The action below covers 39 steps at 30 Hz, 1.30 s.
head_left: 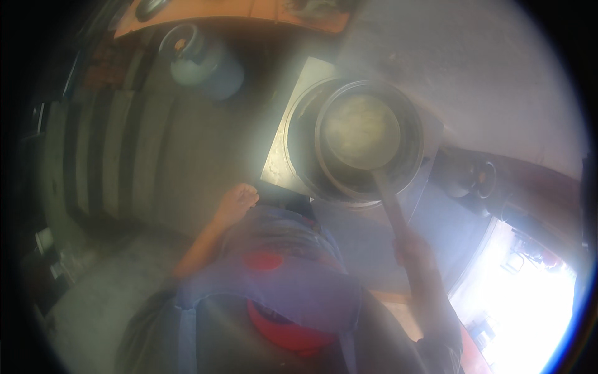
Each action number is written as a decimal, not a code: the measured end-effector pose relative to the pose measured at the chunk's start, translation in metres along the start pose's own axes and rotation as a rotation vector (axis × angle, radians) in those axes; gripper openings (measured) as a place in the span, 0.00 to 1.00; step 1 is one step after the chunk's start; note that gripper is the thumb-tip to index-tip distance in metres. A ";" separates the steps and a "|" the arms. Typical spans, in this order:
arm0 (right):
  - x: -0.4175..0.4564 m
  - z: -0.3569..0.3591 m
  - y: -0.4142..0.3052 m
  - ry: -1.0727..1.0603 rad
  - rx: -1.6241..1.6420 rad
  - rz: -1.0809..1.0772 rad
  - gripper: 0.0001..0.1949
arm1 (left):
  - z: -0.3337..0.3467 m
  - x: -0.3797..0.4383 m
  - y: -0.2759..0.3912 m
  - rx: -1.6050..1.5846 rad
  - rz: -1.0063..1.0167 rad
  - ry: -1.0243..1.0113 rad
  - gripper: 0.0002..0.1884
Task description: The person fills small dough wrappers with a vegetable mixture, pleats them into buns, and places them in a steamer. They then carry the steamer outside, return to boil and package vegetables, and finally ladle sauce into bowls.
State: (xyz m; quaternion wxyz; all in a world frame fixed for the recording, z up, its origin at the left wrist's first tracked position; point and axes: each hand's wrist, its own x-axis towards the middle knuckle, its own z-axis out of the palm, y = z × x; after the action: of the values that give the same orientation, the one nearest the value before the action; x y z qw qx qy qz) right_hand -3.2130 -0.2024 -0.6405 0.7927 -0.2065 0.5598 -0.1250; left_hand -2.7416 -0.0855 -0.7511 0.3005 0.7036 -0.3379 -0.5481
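A large round pot point(416, 149) sits on a square pale-topped stove or stand point(278, 161). Its pale, hazy contents point(362, 133) look like liquid or a soft mass. My right hand point(411, 248) grips a long, flat wooden-looking handle point(387, 198) that slants over the near rim. Its far end is lost in the pot's contents. My left hand point(238, 201) hovers left of the stove's near corner with fingers curled in; nothing shows in it. A blue apron point(280, 290) covers my front.
A gas cylinder point(208, 65) stands on the floor at the upper left, close to an orange tabletop point(233, 14). Another cylinder point(467, 180) is at the right. Broad pale stripes, perhaps steps point(112, 154), lie left. Strong light enters through an opening point(528, 299) lower right. Haze blurs the view.
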 end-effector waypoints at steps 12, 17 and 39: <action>-0.047 0.026 -0.158 0.229 -0.655 0.104 0.29 | 0.007 0.012 -0.003 0.043 -0.065 -0.023 0.06; -0.024 0.030 -0.164 0.184 -0.507 0.137 0.24 | 0.005 0.011 -0.010 0.001 -0.081 -0.005 0.05; -0.033 -0.016 -0.080 0.170 -0.490 -0.014 0.32 | 0.003 0.023 0.015 0.172 0.046 -0.092 0.06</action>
State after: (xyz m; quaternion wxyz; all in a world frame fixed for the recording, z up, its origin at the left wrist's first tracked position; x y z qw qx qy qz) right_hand -3.2367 -0.2620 -0.5799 0.6682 -0.3849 0.6366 -0.0081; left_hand -2.7432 -0.1127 -0.7530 0.2358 0.6930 -0.4130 -0.5418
